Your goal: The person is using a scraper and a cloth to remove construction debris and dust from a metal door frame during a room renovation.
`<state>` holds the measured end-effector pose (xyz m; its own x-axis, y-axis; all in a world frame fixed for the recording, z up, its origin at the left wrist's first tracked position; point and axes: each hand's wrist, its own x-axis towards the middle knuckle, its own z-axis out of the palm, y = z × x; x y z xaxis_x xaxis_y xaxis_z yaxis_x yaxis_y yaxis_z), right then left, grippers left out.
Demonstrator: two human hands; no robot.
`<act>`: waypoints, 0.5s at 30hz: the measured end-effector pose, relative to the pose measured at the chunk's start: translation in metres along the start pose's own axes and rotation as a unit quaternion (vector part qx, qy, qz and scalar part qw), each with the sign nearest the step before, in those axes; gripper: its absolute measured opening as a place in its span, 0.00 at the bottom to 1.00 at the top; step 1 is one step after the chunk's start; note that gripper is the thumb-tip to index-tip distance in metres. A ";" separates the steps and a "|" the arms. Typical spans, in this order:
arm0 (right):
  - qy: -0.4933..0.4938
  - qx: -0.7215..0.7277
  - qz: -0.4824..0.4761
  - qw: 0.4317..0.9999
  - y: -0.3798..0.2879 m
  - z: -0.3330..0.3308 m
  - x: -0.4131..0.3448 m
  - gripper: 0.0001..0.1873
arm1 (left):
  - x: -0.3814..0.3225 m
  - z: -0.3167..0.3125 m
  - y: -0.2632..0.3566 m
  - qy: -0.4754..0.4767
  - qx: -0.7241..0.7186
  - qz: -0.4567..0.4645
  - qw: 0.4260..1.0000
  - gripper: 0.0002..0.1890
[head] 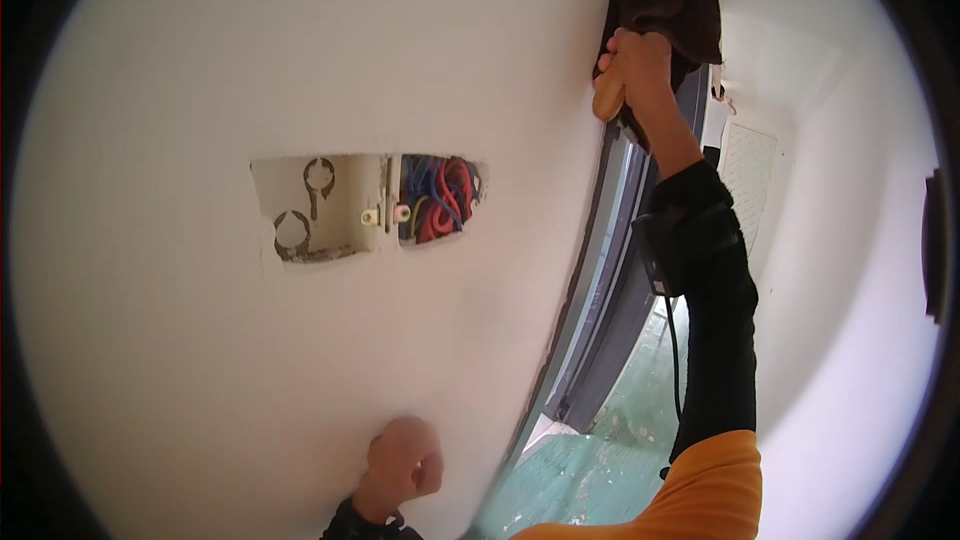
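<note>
My right hand (637, 67), raised at the upper right, is closed around a light wooden handle (608, 96). A dark brown cloth (667, 4) hangs over and around that hand beside the grey door or window frame; what the handle belongs to is hidden by it. Low in front of the white wall (187, 360) is my left hand (406, 457), its fingers curled and slightly blurred, with no object visible in it. Between the hands, the wall has two recessed electrical boxes: the left one (341, 195) shows round knockouts, the right one (442, 199) holds coiled red and blue wires.
A grey metal frame (585, 300) runs down the wall's right edge. Beyond it lie a green floor covering (592, 472) with debris and another white wall (840, 277). Part of a person (716, 124) shows past the frame. A black cable (675, 360) hangs along my right sleeve.
</note>
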<state>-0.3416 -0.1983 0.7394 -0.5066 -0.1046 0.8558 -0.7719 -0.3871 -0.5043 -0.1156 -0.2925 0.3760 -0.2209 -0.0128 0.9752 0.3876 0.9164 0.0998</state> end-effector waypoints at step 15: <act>-0.138 0.121 -0.040 0.982 -0.048 -0.009 0.205 0.05 | -0.040 0.020 -0.012 -0.039 0.051 -0.007 0.998 0.13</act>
<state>-0.4121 -0.1927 0.9374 -0.2988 -0.2974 0.9068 -0.6740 -0.6069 -0.4212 -0.1294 -0.2954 0.3318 -0.2968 0.0020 0.9549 0.2925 0.9521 0.0889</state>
